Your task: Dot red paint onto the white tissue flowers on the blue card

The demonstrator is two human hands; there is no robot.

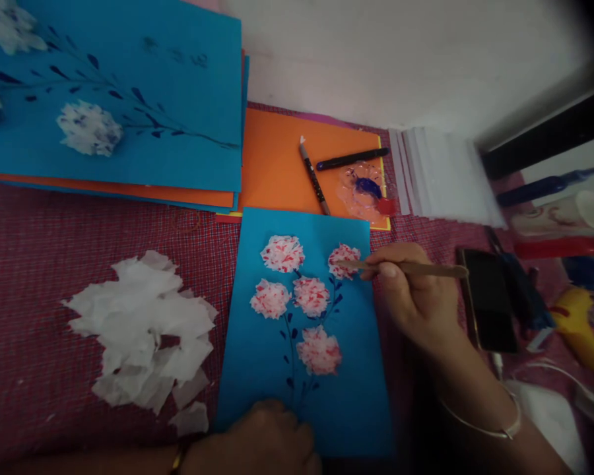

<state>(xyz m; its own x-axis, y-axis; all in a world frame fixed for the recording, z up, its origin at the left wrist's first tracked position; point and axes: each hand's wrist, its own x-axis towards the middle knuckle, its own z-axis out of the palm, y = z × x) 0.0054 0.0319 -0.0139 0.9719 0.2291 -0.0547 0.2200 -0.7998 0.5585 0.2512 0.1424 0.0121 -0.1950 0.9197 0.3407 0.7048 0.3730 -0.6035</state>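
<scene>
My right hand (410, 290) pinches a thin brown wooden stick (426, 268), held nearly level across the picture. The stick's left tip touches or hovers just over the upper right crumpled-paper flower (345, 257); the gap cannot be judged. That flower is one of several white ones with red marks on a blue sheet (346, 402), among painted dark blue stems and leaves. On the sheet's lower edge rests my left hand (262, 435), dim and partly cut off, with nothing seen in it.
Torn white paper pieces (143, 330) lie heaped on the checked cloth (24, 277). Behind are a stack of blue cards (178, 152), an orange sheet (272, 158) with two pens and a paint-smeared palette (363, 191), and white strips (445, 171). A phone (490, 303) lies right.
</scene>
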